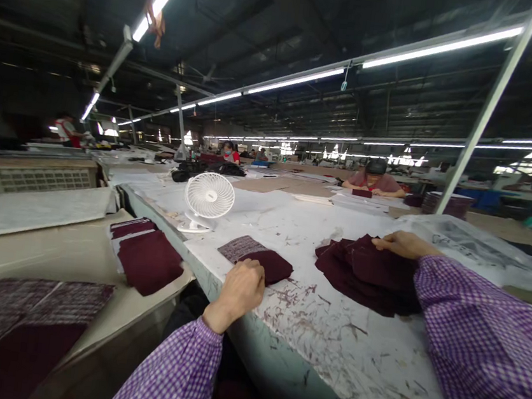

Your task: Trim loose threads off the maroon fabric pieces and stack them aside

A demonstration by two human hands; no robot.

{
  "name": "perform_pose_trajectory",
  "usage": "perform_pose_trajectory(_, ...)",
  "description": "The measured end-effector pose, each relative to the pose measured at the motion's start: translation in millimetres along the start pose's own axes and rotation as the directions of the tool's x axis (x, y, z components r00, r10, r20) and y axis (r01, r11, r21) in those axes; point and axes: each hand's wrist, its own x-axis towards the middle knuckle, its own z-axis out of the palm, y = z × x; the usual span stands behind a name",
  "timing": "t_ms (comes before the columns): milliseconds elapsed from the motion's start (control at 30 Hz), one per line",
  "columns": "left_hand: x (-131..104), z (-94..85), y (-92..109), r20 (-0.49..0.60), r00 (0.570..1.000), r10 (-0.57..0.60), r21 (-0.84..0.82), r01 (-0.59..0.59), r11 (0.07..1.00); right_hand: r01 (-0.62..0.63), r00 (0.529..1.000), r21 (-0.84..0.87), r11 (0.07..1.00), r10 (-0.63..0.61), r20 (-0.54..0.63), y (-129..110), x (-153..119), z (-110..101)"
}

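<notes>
My left hand [240, 288] is closed at the near edge of a small stack of fabric pieces [274, 266], maroon on the near part and mottled grey-maroon on the far part. The fingertips are hidden under the curled knuckles. To the right, my right hand [404, 244] pinches the top of a loose heap of maroon fabric pieces [366, 268], thumb and fingers at a raised edge. Both stacks lie on a white-covered table [293, 212] strewn with maroon thread scraps.
A white fan [209, 196] stands beyond the left stack. Clear plastic sheeting [476, 249] lies at right, near a metal pole [490, 110]. On a lower left surface rest more maroon pieces [150, 263] and mottled panels [4, 304]. Across the table a person [374, 180] handles maroon fabric.
</notes>
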Motion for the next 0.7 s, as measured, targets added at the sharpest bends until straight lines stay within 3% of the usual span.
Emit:
perform_pose_trajectory(100,5,1.4,-5,0.02,0.992,-0.128,-0.114,0.129,0.985,-0.162,0.987,-0.087,0.983,0.161,-0.02,-14,0,-6)
perform_pose_trajectory(133,7,1.5,-6,0.024,0.989,-0.143,-0.126,0.145,0.981,-0.169,0.985,-0.114,0.979,0.163,-0.065,-22,0,-8)
perform_pose_trajectory(200,7,1.4,-7,0.022,0.987,-0.16,-0.134,0.161,0.978,-0.052,0.992,-0.09,0.995,0.041,-0.117,-46,-2,-10)
perform_pose_trajectory(267,7,1.5,-7,0.013,0.983,-0.185,-0.146,0.185,0.972,0.185,0.982,0.07,0.98,-0.182,-0.046,-80,-6,-5)
perform_pose_trajectory(367,6,1.8,-7,0.004,0.981,-0.195,-0.152,0.193,0.969,0.427,0.872,0.317,0.847,-0.479,0.105,-140,-18,16)
perform_pose_trajectory(433,5,1.8,-6,0.01,0.985,-0.175,-0.14,0.175,0.975,0.501,0.82,0.284,0.818,-0.553,0.148,-177,-27,36)
perform_pose_trajectory(533,5,1.7,-2,0.024,0.988,-0.15,-0.117,0.151,0.982,0.628,0.764,0.139,0.766,-0.64,0.078,-215,-39,63)
perform_pose_trajectory(633,8,3.1,5,0.022,0.992,-0.125,-0.052,0.126,0.991,0.68,0.728,0.183,0.71,-0.683,-0.057,-231,-45,77)
perform_pose_trajectory(700,11,5.0,8,0.037,0.993,-0.115,0.021,0.114,0.993,0.653,0.749,0.299,0.696,-0.652,-0.118,-234,-46,77)
